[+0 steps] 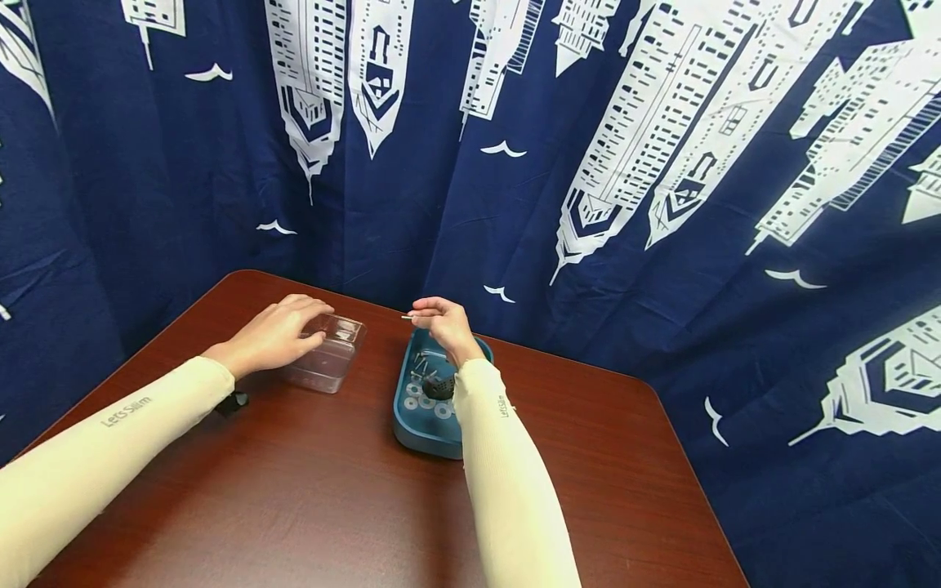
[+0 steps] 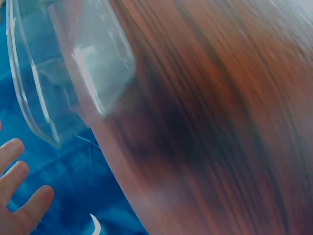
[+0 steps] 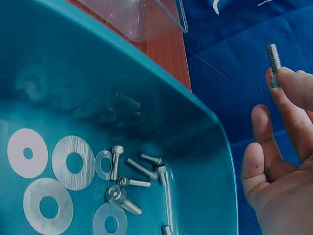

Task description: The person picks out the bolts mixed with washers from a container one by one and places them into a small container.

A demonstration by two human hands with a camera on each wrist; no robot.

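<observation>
My right hand [image 1: 447, 327] pinches a small metal bolt [image 3: 274, 61] between thumb and index finger, above the far end of a blue tray [image 1: 426, 443]. In the right wrist view the bolt's threaded end points up, and the other fingers are loosely bent. Inside the tray lie several flat washers [image 3: 73, 144] and socket-head bolts [image 3: 142, 169], with a black perforated piece [image 1: 439, 388] among them. My left hand [image 1: 275, 333] is held over the left side of a clear plastic box [image 1: 323, 376], fingers relaxed and spread, gripping nothing.
Both containers are on a reddish-brown wooden table [image 1: 331, 490], the box left of the tray. A dark blue curtain [image 1: 412, 204] with white building prints hangs just behind the table's far edge. A dark object [image 1: 233, 403] shows under the left wrist.
</observation>
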